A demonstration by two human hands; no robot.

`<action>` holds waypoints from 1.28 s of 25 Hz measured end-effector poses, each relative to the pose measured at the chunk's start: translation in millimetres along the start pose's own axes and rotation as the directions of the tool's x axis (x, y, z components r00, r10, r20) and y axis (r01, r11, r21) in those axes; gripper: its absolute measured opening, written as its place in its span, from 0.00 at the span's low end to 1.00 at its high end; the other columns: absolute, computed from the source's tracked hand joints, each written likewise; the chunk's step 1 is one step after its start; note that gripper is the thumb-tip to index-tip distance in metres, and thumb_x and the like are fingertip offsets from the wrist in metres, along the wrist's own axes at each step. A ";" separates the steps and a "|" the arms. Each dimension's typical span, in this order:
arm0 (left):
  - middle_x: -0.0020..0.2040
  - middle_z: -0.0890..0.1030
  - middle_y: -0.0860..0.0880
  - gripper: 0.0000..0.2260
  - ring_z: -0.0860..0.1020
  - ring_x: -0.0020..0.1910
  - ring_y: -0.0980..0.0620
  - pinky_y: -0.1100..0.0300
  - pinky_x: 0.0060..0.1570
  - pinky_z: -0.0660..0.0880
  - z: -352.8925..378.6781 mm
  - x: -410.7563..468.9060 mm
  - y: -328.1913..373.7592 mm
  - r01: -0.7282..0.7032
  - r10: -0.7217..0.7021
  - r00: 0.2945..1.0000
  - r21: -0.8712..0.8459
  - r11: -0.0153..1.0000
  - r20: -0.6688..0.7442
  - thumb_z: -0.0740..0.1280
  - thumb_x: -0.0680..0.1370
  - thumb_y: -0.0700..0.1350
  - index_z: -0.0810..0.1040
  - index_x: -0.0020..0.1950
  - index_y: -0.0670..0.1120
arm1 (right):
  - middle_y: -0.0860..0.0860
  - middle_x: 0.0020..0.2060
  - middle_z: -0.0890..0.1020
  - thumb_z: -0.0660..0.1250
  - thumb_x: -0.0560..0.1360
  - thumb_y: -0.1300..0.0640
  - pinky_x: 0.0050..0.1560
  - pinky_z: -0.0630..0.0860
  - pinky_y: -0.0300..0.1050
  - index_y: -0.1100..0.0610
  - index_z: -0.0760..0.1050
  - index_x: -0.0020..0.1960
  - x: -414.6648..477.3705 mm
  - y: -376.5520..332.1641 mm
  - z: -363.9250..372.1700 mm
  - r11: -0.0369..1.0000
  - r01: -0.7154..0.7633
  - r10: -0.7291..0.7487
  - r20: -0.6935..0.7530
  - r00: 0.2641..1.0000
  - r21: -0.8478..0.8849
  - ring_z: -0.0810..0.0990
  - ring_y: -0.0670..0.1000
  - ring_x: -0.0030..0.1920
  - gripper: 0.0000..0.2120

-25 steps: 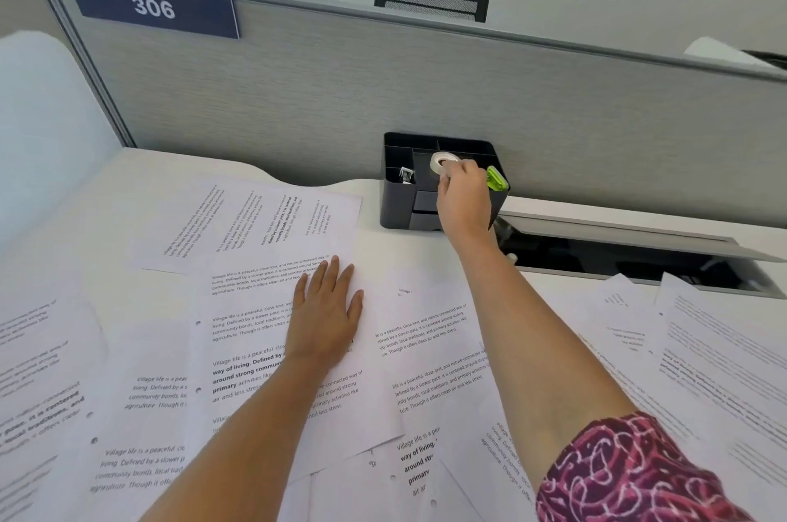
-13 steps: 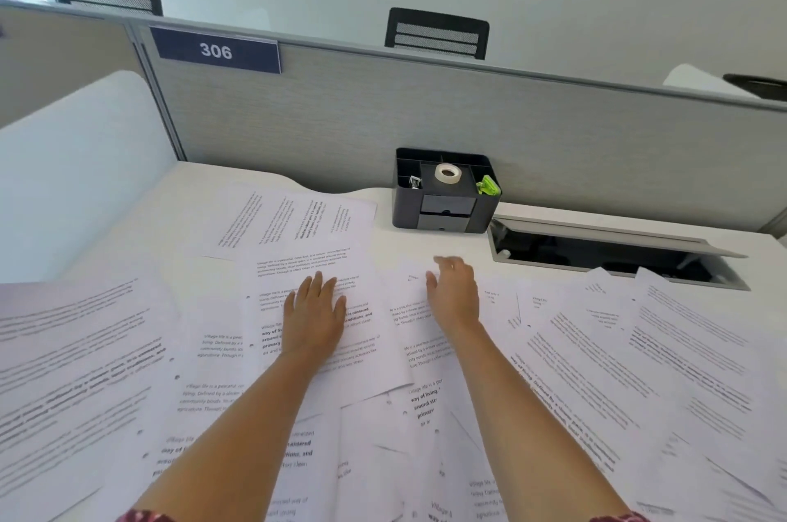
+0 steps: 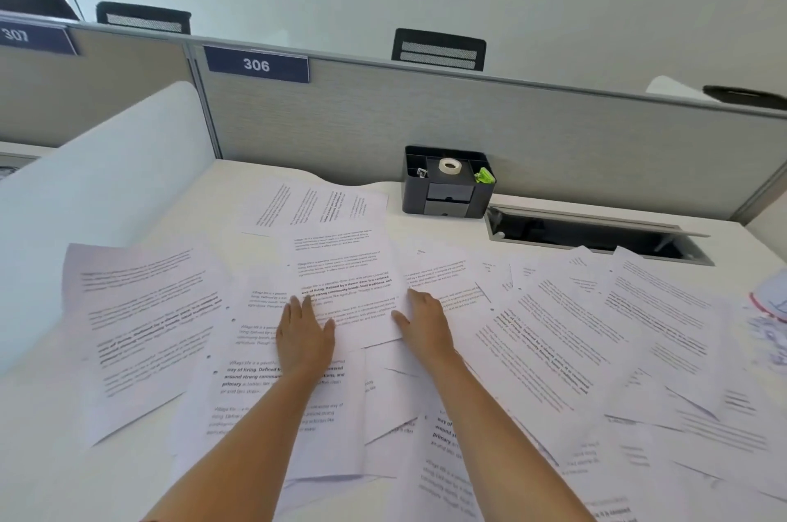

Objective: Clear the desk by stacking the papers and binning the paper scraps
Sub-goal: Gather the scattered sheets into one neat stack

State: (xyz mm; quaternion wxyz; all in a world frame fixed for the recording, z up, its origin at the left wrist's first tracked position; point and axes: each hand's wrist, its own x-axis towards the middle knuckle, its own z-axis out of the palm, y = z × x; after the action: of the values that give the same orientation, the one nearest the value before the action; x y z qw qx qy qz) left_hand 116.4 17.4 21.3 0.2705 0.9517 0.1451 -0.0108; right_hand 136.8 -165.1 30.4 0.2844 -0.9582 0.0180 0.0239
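Several printed white sheets lie scattered and overlapping across the white desk point(image 3: 238, 181). My left hand point(image 3: 304, 336) rests flat, fingers straight, on the lower left part of one central sheet point(image 3: 349, 266). My right hand point(image 3: 423, 321) lies at that sheet's right edge, fingers loosely bent, thumb on the paper; I cannot tell whether it grips the edge. More sheets fan out to the left point(image 3: 140, 317) and to the right point(image 3: 596, 334). No separate paper scraps or bin show clearly.
A black desk organizer point(image 3: 447, 198) with a tape roll point(image 3: 449, 166) and a green item point(image 3: 485, 176) stands at the back against the grey partition point(image 3: 553, 138). An open cable tray point(image 3: 596, 234) sits to its right. A white side panel point(image 3: 98, 189) bounds the left.
My right hand left the tape roll in the organizer and came back to the central sheet's right edge. My left hand slid slightly nearer. The view pulled back and panned left.
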 end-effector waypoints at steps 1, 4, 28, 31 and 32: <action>0.78 0.50 0.44 0.27 0.49 0.77 0.47 0.52 0.74 0.49 -0.7 -1.1 -2.7 -0.034 0.034 0.999 0.017 0.999 0.016 0.55 0.82 0.51 0.52 0.77 0.43 | 0.54 0.69 0.68 0.63 0.78 0.52 0.68 0.63 0.45 0.60 0.61 0.73 -1.7 -3.6 2.8 0.997 -0.033 0.034 -0.008 0.999 0.071 0.64 0.53 0.70 0.27; 0.78 0.50 0.44 0.26 0.48 0.77 0.47 0.53 0.75 0.49 -4.9 -0.9 -11.4 -0.113 0.108 0.991 0.056 0.992 0.076 0.54 0.82 0.52 0.53 0.77 0.43 | 0.56 0.68 0.70 0.69 0.74 0.57 0.69 0.64 0.45 0.61 0.63 0.72 -1.3 -12.3 5.7 0.953 -0.129 0.151 -0.059 0.987 0.273 0.67 0.54 0.69 0.29; 0.69 0.63 0.37 0.42 0.63 0.68 0.39 0.48 0.66 0.62 -64.5 -27.8 -64.8 0.483 -0.491 0.857 -0.091 0.871 -0.156 0.74 0.68 0.58 0.59 0.69 0.34 | 0.56 0.56 0.80 0.71 0.71 0.63 0.51 0.74 0.45 0.56 0.75 0.62 -39.7 5.3 -15.9 0.683 -0.261 0.449 -0.110 0.887 0.683 0.78 0.54 0.52 0.20; 0.66 0.68 0.36 0.40 0.66 0.66 0.39 0.49 0.65 0.64 -75.7 -24.4 -68.6 0.514 -0.522 0.848 -0.102 0.852 -0.089 0.76 0.67 0.55 0.62 0.67 0.33 | 0.56 0.57 0.80 0.71 0.72 0.63 0.49 0.70 0.43 0.56 0.74 0.62 -51.6 7.1 -16.7 0.683 -0.275 0.456 -0.100 0.885 0.676 0.76 0.52 0.50 0.20; 0.65 0.70 0.37 0.38 0.67 0.66 0.40 0.49 0.64 0.64 -77.8 -21.9 -70.4 0.515 -0.521 0.852 -0.104 0.851 -0.051 0.76 0.68 0.54 0.64 0.66 0.34 | 0.56 0.57 0.80 0.71 0.72 0.63 0.48 0.69 0.42 0.56 0.74 0.62 -54.9 6.8 -17.1 0.686 -0.276 0.455 -0.100 0.885 0.673 0.75 0.51 0.50 0.20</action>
State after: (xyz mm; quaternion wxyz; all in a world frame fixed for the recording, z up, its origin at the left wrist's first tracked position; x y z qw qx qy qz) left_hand 71.1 108.9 53.8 0.2924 0.8645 0.4069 -0.0401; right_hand 82.3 -179.0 44.1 0.5785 -0.7732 0.2543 -0.0526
